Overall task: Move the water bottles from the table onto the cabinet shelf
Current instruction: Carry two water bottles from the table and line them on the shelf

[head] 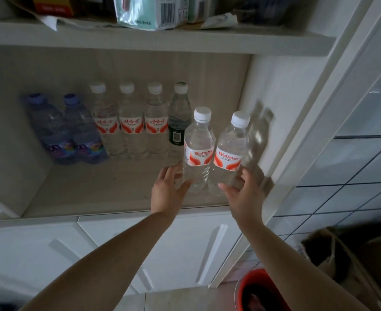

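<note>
Setting two Wahaha bottles (214,151) on the cabinet shelf (109,189) beside six shelved bottles (109,124), left hand (167,189) and right hand (245,194) loosening with fingers spread at their bases, probably nearing completion, table unseen

Two bottles (214,151) stand before, seemingly right of, the back row (117,124)

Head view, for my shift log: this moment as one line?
stage: placing | left hand: open beside left Wahaha bottle | right hand: open beside right Wahaha bottle | shelf: six bottles behind
</note>
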